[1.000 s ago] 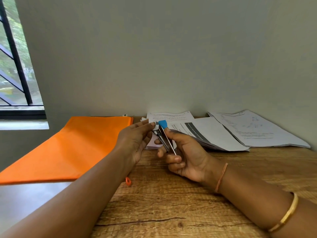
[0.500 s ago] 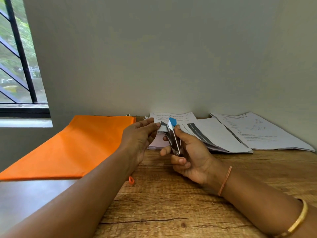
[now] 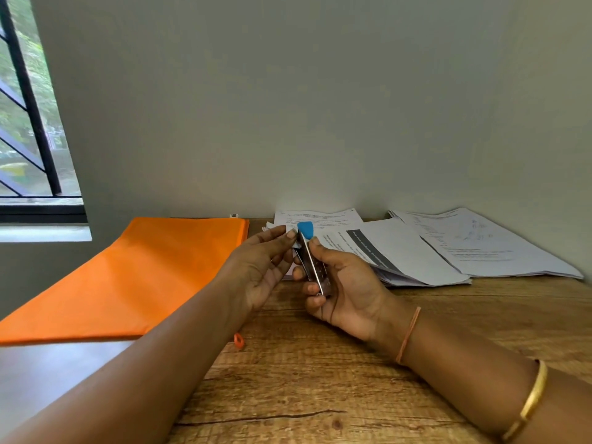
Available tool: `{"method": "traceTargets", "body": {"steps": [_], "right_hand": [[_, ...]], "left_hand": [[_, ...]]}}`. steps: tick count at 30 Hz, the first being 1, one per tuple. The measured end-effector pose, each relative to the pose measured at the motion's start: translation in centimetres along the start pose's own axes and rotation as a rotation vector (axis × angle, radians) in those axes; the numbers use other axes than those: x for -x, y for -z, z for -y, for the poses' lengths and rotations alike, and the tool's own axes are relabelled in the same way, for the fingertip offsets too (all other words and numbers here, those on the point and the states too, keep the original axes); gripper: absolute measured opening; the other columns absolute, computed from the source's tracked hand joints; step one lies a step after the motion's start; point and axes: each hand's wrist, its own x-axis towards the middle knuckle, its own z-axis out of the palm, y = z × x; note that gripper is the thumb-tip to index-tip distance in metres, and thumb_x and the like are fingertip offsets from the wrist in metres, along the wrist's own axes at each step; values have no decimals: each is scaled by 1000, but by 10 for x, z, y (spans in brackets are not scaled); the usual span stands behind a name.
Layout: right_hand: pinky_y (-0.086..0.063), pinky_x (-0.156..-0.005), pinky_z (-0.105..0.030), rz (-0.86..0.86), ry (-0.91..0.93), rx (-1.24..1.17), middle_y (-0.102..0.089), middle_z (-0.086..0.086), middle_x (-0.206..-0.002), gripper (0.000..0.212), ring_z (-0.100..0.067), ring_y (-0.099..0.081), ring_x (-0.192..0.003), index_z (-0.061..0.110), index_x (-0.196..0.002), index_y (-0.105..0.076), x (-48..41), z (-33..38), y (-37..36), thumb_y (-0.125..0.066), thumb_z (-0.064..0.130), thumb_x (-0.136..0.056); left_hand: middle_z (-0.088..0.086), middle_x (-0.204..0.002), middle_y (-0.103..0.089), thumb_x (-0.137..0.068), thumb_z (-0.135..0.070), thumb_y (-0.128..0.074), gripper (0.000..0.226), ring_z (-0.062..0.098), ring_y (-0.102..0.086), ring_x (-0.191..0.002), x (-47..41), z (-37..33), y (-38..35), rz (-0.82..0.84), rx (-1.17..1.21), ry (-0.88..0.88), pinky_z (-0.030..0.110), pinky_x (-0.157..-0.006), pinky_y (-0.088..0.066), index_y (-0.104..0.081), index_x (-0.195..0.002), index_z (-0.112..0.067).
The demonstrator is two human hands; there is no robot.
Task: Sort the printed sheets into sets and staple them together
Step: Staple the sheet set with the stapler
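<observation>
The right hand (image 3: 346,283) has its grip closed around the stapler (image 3: 312,264). Fingers curl round the far side and the thumb lies along the near side, so the tool stands nearly upright above the desk (image 3: 320,379) with its blue cap (image 3: 305,229) on top. Held up off the wood like this, its head is easy to see and reach, which suggests it is being checked or readied rather than used on paper yet. The left hand (image 3: 259,267) comes in from the side with a loose grip, fingers almost straight. Its fingertips touch the stapler's upper end just below the cap and do not wrap round it. The printed sheets (image 3: 400,251) lie behind the hands in overlapping, fanned piles pushed back against the wall (image 3: 320,123), apart from both hands. Their near edges are ragged and lifted, so a stack could probably be drawn forward by those edges. An orange pouch (image 3: 144,270) fills the left of the desk right up to its near edge. The open room for squaring and stapling a set is the bare wood under and in front of the hands.
</observation>
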Motion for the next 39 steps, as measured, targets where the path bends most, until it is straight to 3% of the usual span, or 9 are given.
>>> {"method": "traceTargets", "body": {"steps": [8, 13, 16, 19, 23, 25, 39], "right_hand": [[-28, -32, -14, 27, -8, -44, -51, -3, -63, 27, -5, -38, -37, 11, -89, -56, -2, 3, 2, -46, 36, -95], [-29, -34, -14, -8, -6, 3, -51, -2, -61, 23, -6, -38, -39, 11, -94, -53, -1, 3, 2, -47, 34, -96], [-29, -35, -15, -37, 10, 23, -51, -2, -60, 23, -6, -38, -40, 12, -93, -55, -1, 2, 1, -47, 32, -96], [-28, -34, -15, -49, -3, 43, -50, -2, -60, 21, -7, -37, -39, 12, -97, -54, -2, 1, -1, -47, 31, -97], [-28, -35, -15, -56, 5, 62, -49, -2, -59, 21, -7, -36, -41, 12, -96, -55, -2, -2, -3, -46, 31, -97], [-28, -35, -15, -60, 13, 71, -48, -2, -59, 21, -7, -36, -40, 12, -95, -55, -2, -3, -3, -45, 30, -98], [-26, -35, -15, -90, 38, 100, -46, -3, -56, 20, -8, -35, -40, 11, -91, -54, -3, -3, -6, -44, 27, -99]], "left_hand": [[8, -82, -66, -83, 0, -60, 19, 6, -61, -54, 3, -2, 0, 55, -1, 36, 14, -51, -53, -58, -99, -7], [9, -85, -66, -83, -1, -61, 22, 8, -60, -63, 4, -4, 1, 49, -80, 36, 14, -52, -54, -60, -105, -4], [10, -90, -66, -71, -23, -70, 42, 11, -59, -69, 7, -3, -1, 61, -172, 38, 18, -57, -55, -63, -109, -6], [11, -89, -71, -62, -43, -71, 52, 17, -64, -74, 10, -2, -5, 58, -281, 41, 27, -64, -57, -68, -99, -8], [8, -77, -73, -70, -33, -74, 35, 16, -67, -68, 10, -2, -4, 19, -312, 8, 25, -65, -57, -69, -93, -7], [8, -81, -73, -75, -29, -73, 30, 14, -67, -68, 8, 0, -3, 8, -314, -15, 23, -67, -57, -69, -95, -6], [8, -84, -69, -83, -24, -69, 25, 12, -65, -68, -1, 4, -4, -61, -364, -113, 20, -60, -55, -66, -97, -4]]}}
